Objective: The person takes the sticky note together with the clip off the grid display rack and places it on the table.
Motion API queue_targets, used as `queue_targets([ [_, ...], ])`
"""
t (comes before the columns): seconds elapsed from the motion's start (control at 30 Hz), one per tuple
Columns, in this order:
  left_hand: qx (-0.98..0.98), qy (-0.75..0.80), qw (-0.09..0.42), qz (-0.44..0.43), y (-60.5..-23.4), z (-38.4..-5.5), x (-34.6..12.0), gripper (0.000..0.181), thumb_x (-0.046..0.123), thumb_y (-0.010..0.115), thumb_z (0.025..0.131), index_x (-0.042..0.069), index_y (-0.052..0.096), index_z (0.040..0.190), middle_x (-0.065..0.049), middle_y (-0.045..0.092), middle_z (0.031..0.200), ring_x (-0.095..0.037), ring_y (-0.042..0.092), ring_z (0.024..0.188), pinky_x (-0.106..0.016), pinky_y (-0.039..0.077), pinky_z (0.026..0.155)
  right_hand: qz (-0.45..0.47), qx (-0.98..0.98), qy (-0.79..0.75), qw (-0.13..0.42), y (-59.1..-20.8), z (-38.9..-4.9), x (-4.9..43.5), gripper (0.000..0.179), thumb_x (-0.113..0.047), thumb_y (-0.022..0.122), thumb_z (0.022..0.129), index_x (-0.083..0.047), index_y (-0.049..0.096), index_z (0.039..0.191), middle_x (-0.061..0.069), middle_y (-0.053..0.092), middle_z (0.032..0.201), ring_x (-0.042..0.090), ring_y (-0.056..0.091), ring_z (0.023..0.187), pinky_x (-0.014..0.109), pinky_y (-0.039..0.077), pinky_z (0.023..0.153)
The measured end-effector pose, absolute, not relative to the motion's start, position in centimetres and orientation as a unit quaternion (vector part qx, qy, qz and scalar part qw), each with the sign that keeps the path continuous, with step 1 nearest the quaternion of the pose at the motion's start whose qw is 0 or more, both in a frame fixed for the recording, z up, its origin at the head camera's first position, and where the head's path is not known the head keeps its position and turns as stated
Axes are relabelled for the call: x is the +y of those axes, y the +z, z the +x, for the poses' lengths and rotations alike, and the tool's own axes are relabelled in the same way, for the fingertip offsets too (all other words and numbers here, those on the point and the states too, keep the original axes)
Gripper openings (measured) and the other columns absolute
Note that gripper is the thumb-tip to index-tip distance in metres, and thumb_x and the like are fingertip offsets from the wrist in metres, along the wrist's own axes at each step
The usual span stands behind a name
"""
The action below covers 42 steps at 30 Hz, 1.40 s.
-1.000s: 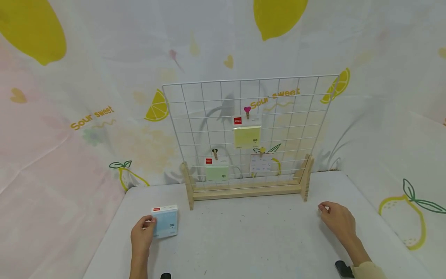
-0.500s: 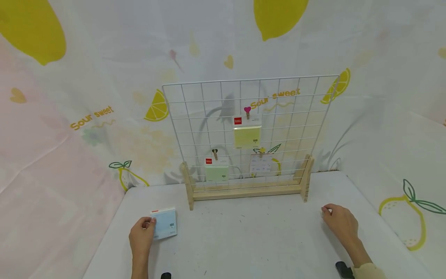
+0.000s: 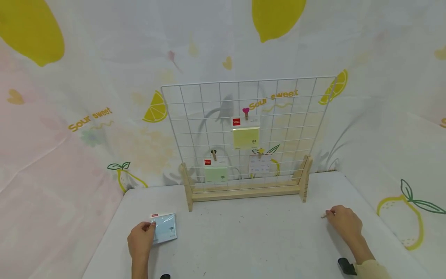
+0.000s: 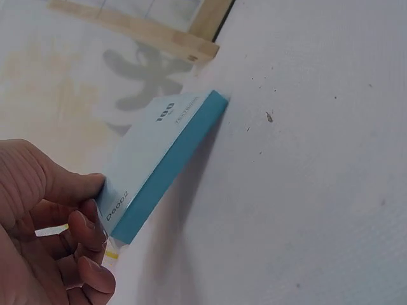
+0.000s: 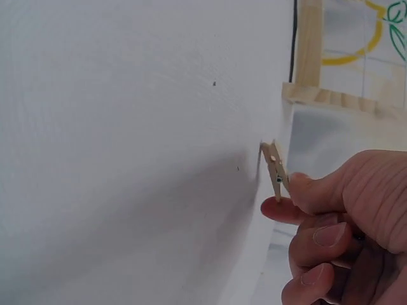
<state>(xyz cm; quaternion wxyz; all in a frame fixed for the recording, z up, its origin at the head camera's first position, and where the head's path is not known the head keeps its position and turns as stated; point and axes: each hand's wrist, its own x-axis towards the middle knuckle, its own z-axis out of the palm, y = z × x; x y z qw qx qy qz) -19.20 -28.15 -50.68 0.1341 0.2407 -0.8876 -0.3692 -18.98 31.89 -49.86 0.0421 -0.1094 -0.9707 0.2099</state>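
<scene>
A blue sticky note pad [image 3: 165,230] in clear wrapping, marked 100, is in my left hand [image 3: 141,241] at the table's left side. Thumb and fingers pinch it by one edge. In the left wrist view the pad [image 4: 159,159] tilts over the tabletop, its blue side showing. Toward the right edge of the table, my right hand [image 3: 346,225] pinches a small wooden clothespin [image 5: 273,166] between thumb and index finger. The clothespin's far end points away from the fingers in the right wrist view; the other fingers are curled below.
A white wire grid rack on a wooden base [image 3: 245,194] stands at the back. Clips hold a yellow pad [image 3: 246,138], a green pad [image 3: 216,174] and a small patterned card [image 3: 259,165] on it. Lemon-print cloth [image 3: 209,38] hangs behind.
My left hand has drawn the sticky note pad slightly toward the front and tilted it more. The right hand has moved slightly right and toward the front, and the clothespin's tip now shows more clearly.
</scene>
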Motion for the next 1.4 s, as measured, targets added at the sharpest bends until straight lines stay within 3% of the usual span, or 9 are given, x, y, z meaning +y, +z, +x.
queue_targets([
  [0.33, -0.897, -0.346, 0.092, 0.259, -50.8, -18.7, -28.3, 0.027, 0.014, 0.062, 0.093, -0.012, 0.065, 0.099, -0.025, 0.066, 0.088, -0.038, 0.06, 0.08, -0.045, 0.045, 0.068, -0.108, -0.976, 0.187, -0.002, -49.8, -19.0, 32.2, 0.023, -0.012, 0.063, 0.091, 0.011, 0.066, 0.093, 0.021, 0.065, 0.08, 0.023, 0.057, 0.062, 0.041, 0.047, 0.053],
  [0.6, -0.9, -0.328, 0.081, 0.275, -51.2, -18.7, -28.1, 0.025, 0.012, 0.065, 0.091, -0.012, 0.063, 0.096, -0.021, 0.063, 0.081, -0.031, 0.057, 0.07, -0.042, 0.044, 0.063, -0.104, -0.976, 0.191, 0.009, -49.7, -18.9, 32.0, 0.022, -0.012, 0.063, 0.091, 0.01, 0.066, 0.094, 0.021, 0.065, 0.078, 0.023, 0.054, 0.06, 0.04, 0.045, 0.052],
  [0.8, -0.9, -0.331, 0.102, 0.265, -50.8, -18.8, -28.0, 0.026, 0.013, 0.065, 0.091, -0.011, 0.063, 0.102, -0.022, 0.065, 0.084, -0.034, 0.06, 0.071, -0.042, 0.044, 0.06, -0.1, -0.973, 0.201, 0.054, -49.6, -18.9, 31.6, 0.022, -0.013, 0.063, 0.091, 0.008, 0.067, 0.096, 0.019, 0.066, 0.078, 0.023, 0.053, 0.06, 0.037, 0.042, 0.048],
  [1.07, -0.903, -0.328, 0.106, 0.255, -50.1, -18.7, -27.4, 0.028, 0.015, 0.064, 0.093, -0.009, 0.064, 0.107, -0.024, 0.065, 0.089, -0.034, 0.06, 0.073, -0.039, 0.042, 0.059, -0.069, -0.959, 0.235, 0.142, -49.6, -18.7, 30.7, 0.027, -0.015, 0.068, 0.09, 0.008, 0.068, 0.106, 0.007, 0.061, 0.077, 0.02, 0.052, 0.063, 0.033, 0.039, 0.05],
  [1.4, -0.911, -0.338, 0.12, 0.202, -49.7, -19.2, -25.8, 0.034, 0.019, 0.063, 0.096, -0.007, 0.061, 0.119, -0.023, 0.066, 0.093, -0.033, 0.058, 0.078, -0.043, 0.043, 0.068, -0.02, -0.941, 0.26, 0.215, -48.0, -18.8, 28.7, 0.029, -0.014, 0.072, 0.089, 0.004, 0.069, 0.112, 0.01, 0.064, 0.087, 0.024, 0.061, 0.07, 0.03, 0.042, 0.049],
])
